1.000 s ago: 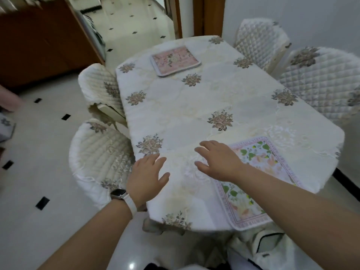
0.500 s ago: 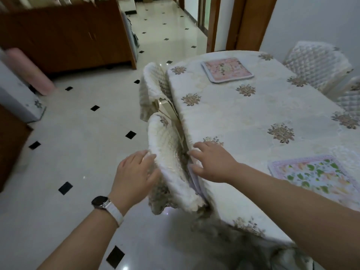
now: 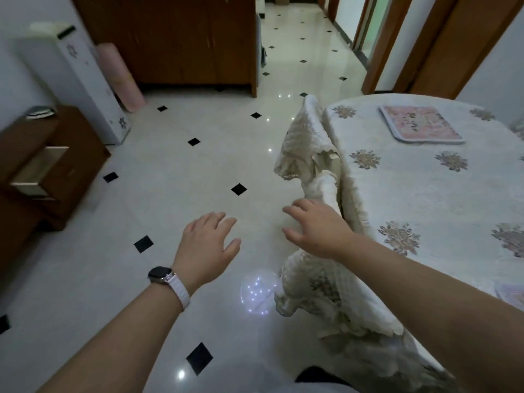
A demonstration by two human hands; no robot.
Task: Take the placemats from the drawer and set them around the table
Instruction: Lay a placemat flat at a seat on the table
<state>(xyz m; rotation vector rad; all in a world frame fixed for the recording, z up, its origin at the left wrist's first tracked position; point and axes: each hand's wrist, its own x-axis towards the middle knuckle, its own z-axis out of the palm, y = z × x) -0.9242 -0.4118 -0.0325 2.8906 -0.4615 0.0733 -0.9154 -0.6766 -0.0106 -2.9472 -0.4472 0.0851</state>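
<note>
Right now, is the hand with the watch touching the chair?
Apart. The head view shows a strip of shiny floor between the left hand and the nearest chair.

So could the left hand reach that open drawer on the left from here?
Probably not from here. The left hand hangs open over the tiled floor, well short of the drawer. Nothing stands between them, so walking over should do it.

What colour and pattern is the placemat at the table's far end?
Pink with a pale floral print and a light border; the placemat shows best in the head view.
</note>
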